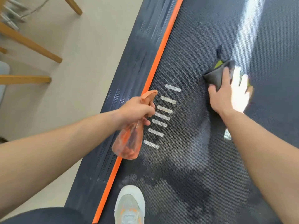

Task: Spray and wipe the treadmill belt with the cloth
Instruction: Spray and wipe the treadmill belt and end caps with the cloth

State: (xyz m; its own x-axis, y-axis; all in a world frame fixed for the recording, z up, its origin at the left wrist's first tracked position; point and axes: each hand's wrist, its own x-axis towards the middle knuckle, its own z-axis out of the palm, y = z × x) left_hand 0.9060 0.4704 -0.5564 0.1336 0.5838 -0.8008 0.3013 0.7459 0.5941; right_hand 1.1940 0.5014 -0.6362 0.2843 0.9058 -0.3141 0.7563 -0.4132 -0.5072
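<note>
The dark treadmill belt [202,38] runs from the bottom middle to the top right, with wet patches in its lower half. My left hand [137,110] grips an orange spray bottle [129,143] by its neck and trigger, above the belt's left edge. My right hand [226,94] presses a dark grey cloth [213,75] with a green patch flat on the belt, fingers spread over it. A bright strip of sunlight crosses that hand and the belt.
An orange strip [161,46] borders the belt on the left, beside a dark side rail [142,46]. White dashes [161,117] mark the belt. My pale shoe [129,206] stands on the belt at the bottom. Wooden chair legs [32,44] stand on the pale floor at left.
</note>
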